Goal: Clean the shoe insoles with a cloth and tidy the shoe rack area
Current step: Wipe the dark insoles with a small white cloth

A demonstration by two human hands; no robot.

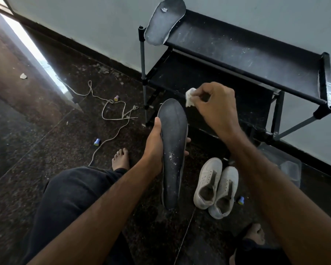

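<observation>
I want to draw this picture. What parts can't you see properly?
All in the head view:
- Underside of the held insole: it faces away, and the left hand wraps it.
- Most of the cloth: bunched inside the right hand.
- Second insole on the shoe rack: its tip is cut off by the top edge.
- Insides of the white shoes: too dark.
- Small caps on the floor: too small to identify.

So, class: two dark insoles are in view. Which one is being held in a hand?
The insole gripped by the left hand, above the floor. The other insole rests on the shoe rack, touched by no hand.
</observation>
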